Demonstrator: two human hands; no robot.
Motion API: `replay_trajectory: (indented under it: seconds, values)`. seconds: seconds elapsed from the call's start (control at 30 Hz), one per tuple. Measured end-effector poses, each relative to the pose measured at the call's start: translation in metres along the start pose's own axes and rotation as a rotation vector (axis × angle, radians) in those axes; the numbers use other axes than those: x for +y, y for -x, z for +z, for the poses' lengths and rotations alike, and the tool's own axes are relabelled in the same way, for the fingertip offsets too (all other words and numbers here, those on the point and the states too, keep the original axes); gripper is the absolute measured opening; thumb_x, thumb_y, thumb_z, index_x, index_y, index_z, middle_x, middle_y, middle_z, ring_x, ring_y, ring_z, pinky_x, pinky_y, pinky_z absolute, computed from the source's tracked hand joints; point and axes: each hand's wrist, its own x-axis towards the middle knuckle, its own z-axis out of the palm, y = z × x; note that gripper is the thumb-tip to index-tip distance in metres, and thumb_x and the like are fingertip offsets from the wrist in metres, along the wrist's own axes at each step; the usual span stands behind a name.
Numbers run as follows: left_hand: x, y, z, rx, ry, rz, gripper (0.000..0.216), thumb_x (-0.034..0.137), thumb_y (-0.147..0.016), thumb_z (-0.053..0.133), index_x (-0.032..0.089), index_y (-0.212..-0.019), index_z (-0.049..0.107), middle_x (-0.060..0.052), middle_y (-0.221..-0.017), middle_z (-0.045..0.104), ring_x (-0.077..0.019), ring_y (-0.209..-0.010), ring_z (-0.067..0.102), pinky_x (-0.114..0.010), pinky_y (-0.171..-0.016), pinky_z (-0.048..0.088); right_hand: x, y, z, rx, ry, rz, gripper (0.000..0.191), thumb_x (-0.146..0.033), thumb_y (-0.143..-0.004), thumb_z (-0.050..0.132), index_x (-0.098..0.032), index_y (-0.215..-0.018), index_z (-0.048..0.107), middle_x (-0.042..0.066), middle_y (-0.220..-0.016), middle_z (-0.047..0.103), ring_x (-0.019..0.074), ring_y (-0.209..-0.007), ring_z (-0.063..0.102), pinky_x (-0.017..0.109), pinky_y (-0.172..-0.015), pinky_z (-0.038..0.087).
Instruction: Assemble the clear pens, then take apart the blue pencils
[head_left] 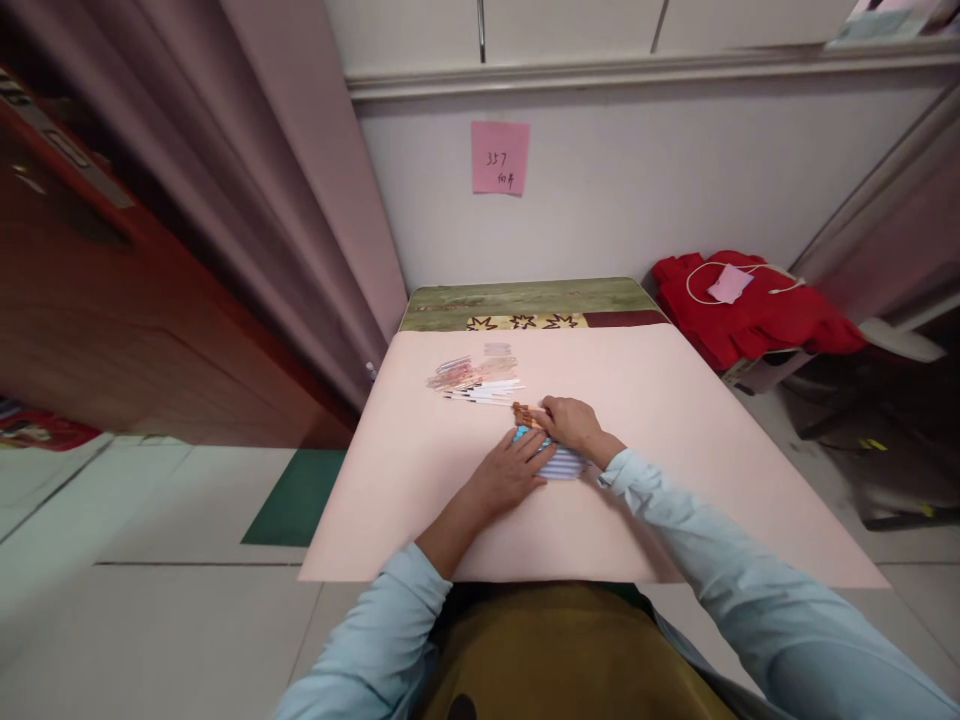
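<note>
My left hand (pixel 514 465) lies with its fingers stretched over a bright blue piece (pixel 519 434) and the edge of a blue-and-white striped bundle (pixel 564 466). Close beside it, my right hand (pixel 574 424) has its fingers bent onto several short orange-brown sticks (pixel 523 412); its fingertips are partly hidden. Beyond both hands, thin white sticks with dark tips (pixel 484 392), perhaps brushes, lie fanned out. Behind these are a heap of thin reddish-brown sticks (pixel 452 373) and a small pale grey group (pixel 496 350), too small to name.
The pink-covered table (pixel 420 500) stands against a wall bearing a pink note (pixel 500 158). A green patterned surface (pixel 525 298) shows at its back edge. Red cloth with a white cable (pixel 705 268) lies at the right. A wooden door (pixel 150 300) and curtain stand left.
</note>
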Motion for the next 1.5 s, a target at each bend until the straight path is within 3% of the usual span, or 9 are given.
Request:
replay_trajectory:
  seconds: [0.2,0.33,0.63,0.83,1.0,1.17,1.33,1.5]
  values:
    - [-0.021,0.039,-0.011,-0.056,-0.005,-0.078,0.051,0.039,-0.100,0.043,0.024,-0.148,0.039,-0.009,-0.157,0.038,-0.0223,-0.148,0.029,-0.043,-0.117,0.028,-0.052,-0.016,0.009,-0.020,-0.021,-0.081,0.055,-0.058,-0.101,0.028,-0.017,-0.111,0.063,0.014,-0.105,0.073,0.0237,-0.097,0.068,0.030,-0.077,0.046]
    - [-0.022,0.051,-0.013,-0.059,0.020,-0.130,0.051,0.038,-0.100,0.043,0.024,-0.148,0.040,-0.009,-0.156,0.039,-0.0227,-0.148,0.030,-0.043,-0.117,0.029,-0.067,-0.020,0.014,-0.013,-0.017,-0.116,0.052,-0.053,-0.102,0.027,-0.016,-0.112,0.063,0.015,-0.107,0.072,0.0245,-0.100,0.067,0.031,-0.079,0.046]
    - [-0.019,0.056,-0.007,0.039,0.098,-0.185,0.053,0.043,-0.098,0.045,0.021,-0.147,0.042,-0.013,-0.154,0.042,-0.0229,-0.144,0.036,-0.046,-0.118,0.029,-0.033,-0.007,0.000,0.009,0.013,-0.218,0.041,-0.047,-0.102,0.036,-0.020,-0.108,0.065,0.011,-0.111,0.070,0.0226,-0.102,0.064,0.029,-0.081,0.042]
    - [-0.016,0.053,-0.009,0.200,0.107,-0.460,0.056,0.040,-0.102,0.033,0.015,-0.151,0.033,-0.014,-0.157,0.036,-0.0220,-0.148,0.028,-0.046,-0.122,0.022,-0.024,0.010,0.014,0.185,-0.065,-0.188,0.041,-0.041,-0.104,0.032,-0.019,-0.117,0.064,0.012,-0.116,0.066,0.0235,-0.105,0.059,0.033,-0.090,0.039]
    - [-0.015,0.024,-0.006,0.092,0.057,-0.480,0.076,0.060,-0.096,0.036,0.014,-0.155,0.024,-0.014,-0.162,0.026,-0.0260,-0.151,0.020,-0.050,-0.122,0.018,-0.021,0.026,0.036,0.288,-0.103,-0.157,0.046,-0.043,-0.103,0.031,-0.019,-0.136,0.053,0.014,-0.141,0.054,0.0262,-0.130,0.045,0.043,-0.110,0.027]
    - [-0.022,0.005,-0.005,-0.009,0.057,-0.484,0.084,0.068,-0.091,0.036,0.014,-0.155,0.025,-0.015,-0.161,0.027,-0.0286,-0.151,0.020,-0.053,-0.121,0.017,-0.017,0.023,0.042,0.195,-0.095,-0.135,0.055,-0.046,-0.103,0.028,-0.018,-0.148,0.040,0.013,-0.152,0.043,0.0266,-0.141,0.032,0.048,-0.114,0.022]
    - [-0.026,0.008,-0.008,-0.039,0.071,-0.497,0.075,0.066,-0.093,0.036,0.019,-0.152,0.032,-0.012,-0.159,0.032,-0.0272,-0.149,0.025,-0.055,-0.121,0.017,-0.013,0.021,0.043,0.160,-0.081,-0.136,0.058,-0.048,-0.102,0.027,-0.017,-0.151,0.036,0.014,-0.156,0.038,0.0273,-0.145,0.027,0.051,-0.116,0.020]
    - [-0.025,0.015,-0.005,-0.005,0.038,-0.501,0.070,0.058,-0.096,0.037,0.017,-0.153,0.031,-0.012,-0.160,0.031,-0.0262,-0.150,0.023,-0.055,-0.122,0.015,-0.011,0.022,0.041,0.140,-0.066,-0.159,0.060,-0.049,-0.102,0.026,-0.017,-0.152,0.034,0.013,-0.157,0.036,0.0276,-0.146,0.026,0.053,-0.117,0.019]
